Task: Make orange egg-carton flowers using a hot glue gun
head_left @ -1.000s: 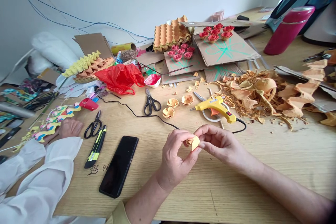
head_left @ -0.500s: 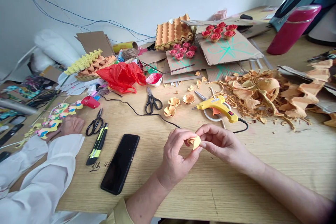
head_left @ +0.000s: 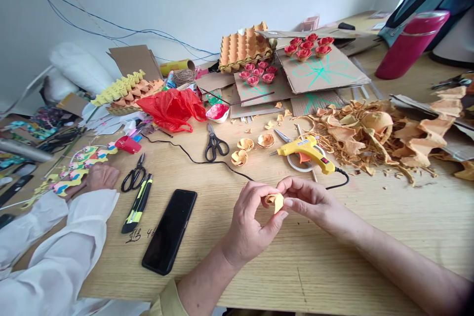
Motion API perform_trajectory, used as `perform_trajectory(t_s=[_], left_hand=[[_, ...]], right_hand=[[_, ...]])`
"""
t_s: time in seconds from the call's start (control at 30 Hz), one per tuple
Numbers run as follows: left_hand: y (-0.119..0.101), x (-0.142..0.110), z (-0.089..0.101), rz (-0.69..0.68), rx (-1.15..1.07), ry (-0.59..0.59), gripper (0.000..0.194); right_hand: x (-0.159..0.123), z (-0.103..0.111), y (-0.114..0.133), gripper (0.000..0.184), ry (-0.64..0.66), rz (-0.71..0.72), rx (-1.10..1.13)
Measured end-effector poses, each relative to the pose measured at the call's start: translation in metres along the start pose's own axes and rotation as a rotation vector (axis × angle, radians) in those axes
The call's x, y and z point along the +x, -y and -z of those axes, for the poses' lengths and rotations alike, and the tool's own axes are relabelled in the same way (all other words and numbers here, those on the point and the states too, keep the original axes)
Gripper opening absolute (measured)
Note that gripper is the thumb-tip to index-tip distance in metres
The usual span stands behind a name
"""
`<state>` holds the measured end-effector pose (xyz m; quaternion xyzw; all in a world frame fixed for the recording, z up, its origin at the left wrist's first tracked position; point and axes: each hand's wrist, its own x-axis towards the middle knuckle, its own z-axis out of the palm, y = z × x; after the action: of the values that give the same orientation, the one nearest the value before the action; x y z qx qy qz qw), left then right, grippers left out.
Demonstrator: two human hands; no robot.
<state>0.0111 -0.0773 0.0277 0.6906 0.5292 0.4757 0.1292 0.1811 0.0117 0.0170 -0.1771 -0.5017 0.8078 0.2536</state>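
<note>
Between my two hands is a small orange egg-carton flower [head_left: 274,201] with curled petals. My left hand [head_left: 249,224] grips it from the left between thumb and fingers. My right hand [head_left: 309,201] pinches its right edge with thumb and fingertips. Just beyond lies a yellow hot glue gun [head_left: 307,150] on its side, over a roll of tape and a pair of scissors whose blade [head_left: 282,135] sticks out. Several orange carton cups [head_left: 245,144] shaped like open blossoms sit to the left of the glue gun.
Black scissors [head_left: 215,147], a phone [head_left: 169,232] and a utility knife [head_left: 138,205] lie to the left, near a co-worker's hand [head_left: 101,177]. Carton scraps [head_left: 355,128] pile up at right. Behind are red flowers on cardboard [head_left: 322,71], egg trays [head_left: 244,49] and a pink bottle [head_left: 413,47].
The camera view has shifted slightly. Both hands stay on the flower, and my left thumb has moved a little lower, off its underside.
</note>
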Motion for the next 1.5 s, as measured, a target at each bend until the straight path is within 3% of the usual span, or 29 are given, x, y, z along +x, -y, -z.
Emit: perform_trajectory(t_s=[0.17,0.43,0.83,1.0,1.1,1.2,1.27,1.33,1.5], left_hand=[[-0.001,0.001,0.004,-0.015,-0.028,0.045,0.035],[0.001,0.002,0.009,-0.034,-0.099,0.118,0.048],[0.003,0.004,0.006,-0.039,-0.14,0.07,0.029],[0.002,0.005,0.007,-0.022,-0.122,-0.022,0.024],[0.004,0.005,0.007,0.017,-0.13,-0.047,0.025],[0.006,0.004,0.005,0.043,-0.157,-0.036,0.023],[0.006,0.004,0.003,0.058,-0.164,-0.028,0.022],[0.007,0.003,0.001,0.074,-0.158,-0.024,0.021],[0.012,0.001,0.0,0.081,-0.136,-0.036,0.029]], right_hand=[[-0.001,0.003,0.001,0.026,-0.026,-0.051,0.045],[-0.001,0.004,0.0,0.028,-0.01,-0.211,0.343],[0.002,-0.002,-0.002,0.038,0.012,-0.294,0.257],[-0.001,0.002,0.016,0.041,-0.088,-0.048,-0.174],[-0.005,0.021,0.028,0.031,-0.384,0.234,-0.552],[-0.003,0.047,0.031,0.025,-0.742,0.485,-1.103],[0.003,0.06,0.026,0.035,-0.816,0.492,-1.377],[0.01,0.067,0.019,0.049,-0.826,0.411,-1.539],[0.022,0.061,0.01,0.063,-0.852,0.204,-1.778]])
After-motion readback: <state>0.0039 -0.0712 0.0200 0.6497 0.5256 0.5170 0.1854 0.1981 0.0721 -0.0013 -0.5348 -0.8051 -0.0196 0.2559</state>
